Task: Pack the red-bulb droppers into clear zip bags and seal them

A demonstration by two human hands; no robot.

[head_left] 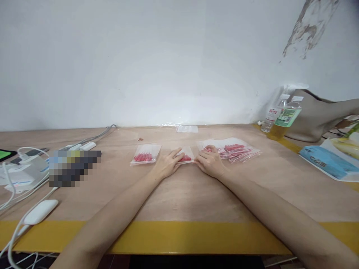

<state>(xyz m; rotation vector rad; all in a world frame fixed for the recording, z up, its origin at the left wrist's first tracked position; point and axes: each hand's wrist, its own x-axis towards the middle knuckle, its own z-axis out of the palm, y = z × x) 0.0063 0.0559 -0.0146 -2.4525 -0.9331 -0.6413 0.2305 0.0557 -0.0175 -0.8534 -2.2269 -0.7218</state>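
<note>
A small clear plastic bag with pink-red pieces inside lies on the table between my two hands. My left hand rests on the bag's left side, its fingers stretched out over it. At the bag's lower right corner, the fingertips of my right hand are pressed together on the edge. A similar bag, or short stack of them, lies to the left. Right of my right hand, several more filled bags overlap in a loose pile, partly hidden by that hand.
A flat clear plastic piece lies by the wall. Two bottles, a grey-brown bag and a blue tissue pack stand or lie at right. White chargers and cables, a white mouse-like object and a pixelated patch are at left.
</note>
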